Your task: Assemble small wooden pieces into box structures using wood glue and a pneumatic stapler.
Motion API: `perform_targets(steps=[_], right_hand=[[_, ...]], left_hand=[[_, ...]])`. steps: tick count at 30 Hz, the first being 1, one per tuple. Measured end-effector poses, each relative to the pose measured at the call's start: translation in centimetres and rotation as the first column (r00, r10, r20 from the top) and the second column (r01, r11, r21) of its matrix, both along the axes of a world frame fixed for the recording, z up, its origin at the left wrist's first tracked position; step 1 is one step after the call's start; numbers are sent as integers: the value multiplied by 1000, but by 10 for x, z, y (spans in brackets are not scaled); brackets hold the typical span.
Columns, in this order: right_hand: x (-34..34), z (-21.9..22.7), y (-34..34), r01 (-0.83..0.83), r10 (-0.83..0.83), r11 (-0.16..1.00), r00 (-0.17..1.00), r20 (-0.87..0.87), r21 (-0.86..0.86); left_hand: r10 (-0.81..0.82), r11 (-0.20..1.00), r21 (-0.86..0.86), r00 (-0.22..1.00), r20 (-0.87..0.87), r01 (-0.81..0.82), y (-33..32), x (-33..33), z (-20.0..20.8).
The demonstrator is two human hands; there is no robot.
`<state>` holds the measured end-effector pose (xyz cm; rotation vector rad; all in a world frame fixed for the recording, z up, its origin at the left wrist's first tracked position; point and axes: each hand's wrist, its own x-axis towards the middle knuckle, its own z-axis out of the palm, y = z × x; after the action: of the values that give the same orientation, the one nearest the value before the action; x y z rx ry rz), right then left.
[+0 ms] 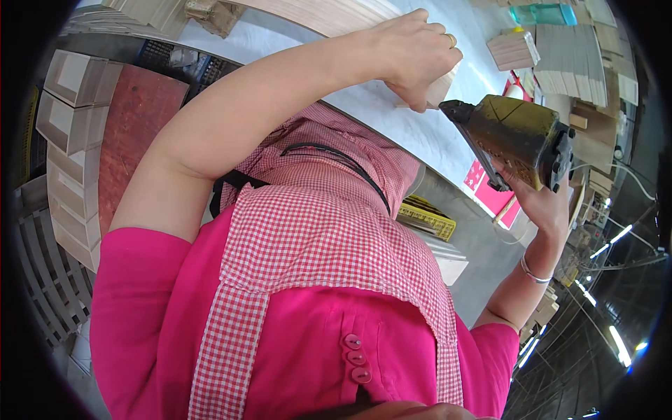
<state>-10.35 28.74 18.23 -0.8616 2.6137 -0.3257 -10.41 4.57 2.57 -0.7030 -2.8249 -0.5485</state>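
Note:
My left hand (421, 57), with a ring on one finger, is closed over a small light wooden piece (442, 84) at the bench's near side. Most of that piece is hidden under the fingers. In my right hand (542, 204) is a worn, dark yellow-and-black staple gun (514, 129), held by its far end. Its narrow nose points left and reaches the wood's edge, close beside my left fingertips. Whether the nose touches the wood, I cannot tell. Beneath both hands lies the pale bench top (269, 43).
Long boards (322, 14) lie at the back left. Stacked thin panels (570, 64), a small wooden stack (513, 50) and a teal container (542, 14) stand back right. Open wooden boxes (68, 129) and a reddish board (136, 129) are at left. A yellow crate (428, 217) sits below the bench.

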Motion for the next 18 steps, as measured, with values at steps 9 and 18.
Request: perform_targets(steps=[9, 18], right_hand=[[-5, -6, 1, 9, -8, 998, 1000, 13, -61], [-9, -4, -1, -20, 20, 1000, 999, 32, 12]], left_hand=[[8, 1000, 7, 1000, 25, -9, 1, -1, 2], [41, 999, 7, 992, -116, -40, -1, -1, -6]])
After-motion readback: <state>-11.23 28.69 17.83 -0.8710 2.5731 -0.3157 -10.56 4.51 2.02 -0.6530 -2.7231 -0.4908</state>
